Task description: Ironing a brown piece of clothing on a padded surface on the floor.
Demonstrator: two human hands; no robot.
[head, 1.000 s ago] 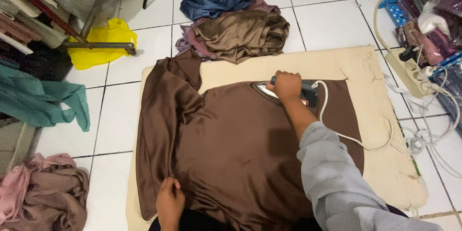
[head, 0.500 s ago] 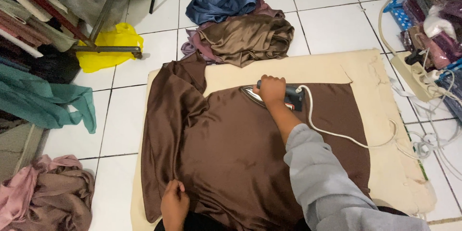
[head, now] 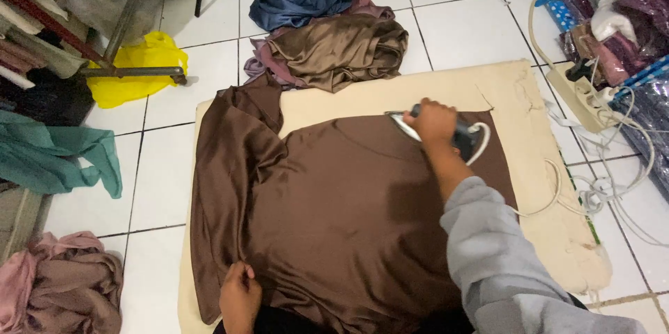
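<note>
Cream ironing pad (head: 519, 188) lies flat on the white tiled floor (head: 474, 27). Brown satin garment (head: 334, 208) is spread across it, one side hanging over the pad's left edge. Right hand (head: 433, 122): grip closed round the handle of the iron (head: 446, 132), resting on the garment's upper edge. Left hand (head: 240, 298): grip pinching the garment's near hem. Blue basket (head: 613, 13), upper right, holds folded fabrics.
</note>
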